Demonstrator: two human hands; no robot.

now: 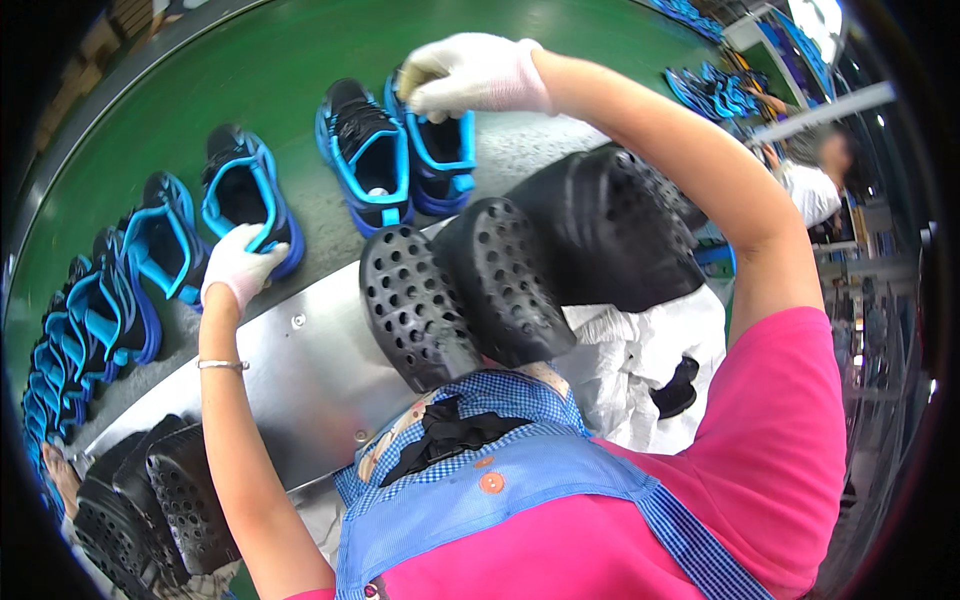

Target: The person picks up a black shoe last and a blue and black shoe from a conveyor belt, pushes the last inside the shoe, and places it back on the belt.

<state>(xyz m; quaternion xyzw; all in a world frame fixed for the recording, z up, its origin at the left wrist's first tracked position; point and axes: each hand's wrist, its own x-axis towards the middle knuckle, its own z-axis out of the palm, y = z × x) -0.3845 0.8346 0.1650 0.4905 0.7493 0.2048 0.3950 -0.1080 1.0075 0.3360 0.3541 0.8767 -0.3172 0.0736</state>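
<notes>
My left hand (241,264), in a white glove, holds the blue heel edge of a black and blue sneaker (238,187) on the green surface. My right hand (466,75), also gloved, is curled over the front of another such sneaker (442,154); its fingertips partly hide the shoe, and whether they grip it I cannot tell. Just left of that one stands a further sneaker (367,150), with a small pale thing in its opening. Nearer to me, black perforated insoles or footbeds (420,307) stand in a stack on a metal ledge (300,375).
A row of similar sneakers (105,315) runs down the left edge. More black perforated pieces (180,495) lie at lower left. White crumpled paper or plastic (622,352) lies by my right side. Another person (814,187) and more shoes (712,90) are at upper right.
</notes>
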